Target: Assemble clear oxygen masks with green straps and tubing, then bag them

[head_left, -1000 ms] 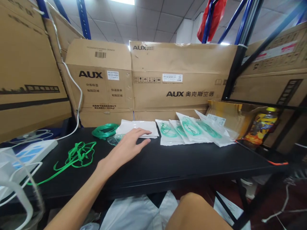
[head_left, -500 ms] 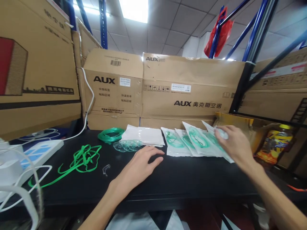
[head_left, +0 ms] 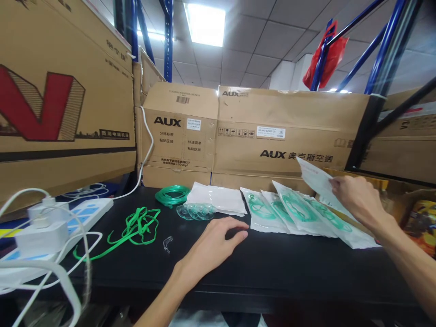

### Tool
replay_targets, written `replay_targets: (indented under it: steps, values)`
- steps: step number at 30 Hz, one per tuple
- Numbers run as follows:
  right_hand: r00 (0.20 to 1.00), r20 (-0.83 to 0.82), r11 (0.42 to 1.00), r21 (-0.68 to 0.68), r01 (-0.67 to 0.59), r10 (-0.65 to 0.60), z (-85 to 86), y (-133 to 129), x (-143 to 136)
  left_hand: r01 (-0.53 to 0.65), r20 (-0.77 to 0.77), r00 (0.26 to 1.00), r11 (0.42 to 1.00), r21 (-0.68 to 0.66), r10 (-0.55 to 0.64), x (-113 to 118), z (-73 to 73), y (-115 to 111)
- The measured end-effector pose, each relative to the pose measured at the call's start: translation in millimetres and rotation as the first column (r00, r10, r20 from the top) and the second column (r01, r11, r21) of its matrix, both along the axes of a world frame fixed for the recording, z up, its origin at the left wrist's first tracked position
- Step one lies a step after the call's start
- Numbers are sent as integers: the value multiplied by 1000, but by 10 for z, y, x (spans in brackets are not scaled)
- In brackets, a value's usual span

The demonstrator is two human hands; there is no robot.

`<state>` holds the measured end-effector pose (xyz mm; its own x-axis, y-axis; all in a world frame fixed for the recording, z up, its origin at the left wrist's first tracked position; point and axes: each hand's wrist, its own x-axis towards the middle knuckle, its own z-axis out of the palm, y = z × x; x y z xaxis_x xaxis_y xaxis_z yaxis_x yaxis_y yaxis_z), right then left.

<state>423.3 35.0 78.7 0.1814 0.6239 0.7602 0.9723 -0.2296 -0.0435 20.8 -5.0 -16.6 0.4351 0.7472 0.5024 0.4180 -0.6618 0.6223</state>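
My right hand [head_left: 361,195] pinches a white pouch [head_left: 316,179], raised and tilted above the right end of a row of white pouches [head_left: 265,211] with green coiled tubing inside. Resting on the black surface [head_left: 272,268], my left hand [head_left: 218,238] has its thumb and fingers apart, with nothing between them. Just behind it are clear round discs [head_left: 195,211] and a stack of flat white pouches [head_left: 218,199]. A green tubing coil [head_left: 172,195] lies to their left. Nearer are a tangled green strap [head_left: 139,227] and a small clear piece [head_left: 167,244].
White power strips [head_left: 88,218] with plugs and cables occupy the left side. Cardboard boxes [head_left: 180,136] stand along the back and left. At the right are an open carton and a drink bottle [head_left: 422,227], partly behind my right forearm.
The view has shifted, so the scene sits further right and the red logo shows at left. My right hand has lifted a pouch off the row. My left hand stays in its place on the surface.
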Motion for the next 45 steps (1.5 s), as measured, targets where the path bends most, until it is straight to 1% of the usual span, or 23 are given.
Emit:
replay_targets:
  steps: [3,5,7,10,12,14,15,17,19,20,21,22,23,24,26,29,32,35,37,39,41,43,45]
  values:
    - [987,76,986,80,-144,138,96,-147,-565,83,207,977,982,-171,-47,14,38,-3]
    - [958,134,958,105,-267,253,27,-219,-1041,198,389,919,933,-301,-70,14,64,11]
    - [904,202,913,83,-400,377,-126,-258,-1538,297,560,828,873,-387,-33,-6,84,39]
    - [775,306,811,14,-584,553,-412,-269,-2191,443,755,655,797,-410,25,-79,98,102]
    - [691,350,748,-45,-662,632,-578,-268,-2499,540,844,535,753,-375,37,-133,96,154]
    - [626,367,695,-88,-713,688,-696,-281,-2678,581,896,437,737,-347,77,-173,83,201]
    - [605,373,679,-101,-727,704,-736,-298,-2717,570,907,404,744,-349,116,-185,73,220]
    - [578,324,634,-98,-767,749,-777,-349,-2697,507,908,374,778,-370,188,-196,51,243]
    - [553,159,562,-17,-827,818,-780,-405,-2562,438,900,376,814,-381,219,-198,36,245]
    - [535,37,532,61,-845,844,-775,-423,-2462,413,898,383,829,-376,217,-199,34,240]
    - [520,-95,529,149,-836,849,-769,-430,-2349,395,896,393,841,-369,208,-201,36,233]
    - [510,-216,551,226,-803,833,-768,-424,-2231,383,892,404,849,-366,202,-202,41,223]
    - [510,-334,599,273,-752,793,-775,-403,-2117,372,887,415,853,-367,201,-203,49,214]
    - [500,-451,650,286,-704,739,-791,-369,-2014,362,881,426,855,-372,204,-203,57,204]
    - [471,-570,693,264,-671,673,-851,-279,-1866,345,869,446,855,-387,213,-199,72,185]
    - [398,-651,680,257,-686,647,-967,-156,-1805,323,841,494,852,-411,218,-180,88,153]
    - [313,-696,671,322,-668,646,-1031,-121,-1849,280,797,556,851,-445,234,-151,113,105]
    - [195,-747,639,367,-676,636,-1012,-180,-1882,255,759,611,852,-458,225,-115,158,43]
    - [75,-793,579,374,-724,605,-980,-240,-1889,250,737,639,848,-467,218,-85,187,0]
    - [-48,-836,507,376,-776,546,-954,-284,-1897,247,721,660,844,-476,213,-51,203,-38]
    - [-158,-866,452,394,-800,475,-947,-295,-1907,249,704,682,843,-477,197,-21,204,-66]
    - [-249,-878,430,426,-796,408,-958,-274,-1912,261,685,709,838,-478,170,-10,197,-75]
    - [-313,-880,435,454,-778,358,-978,-236,-1900,291,671,730,830,-477,129,-34,190,-59]
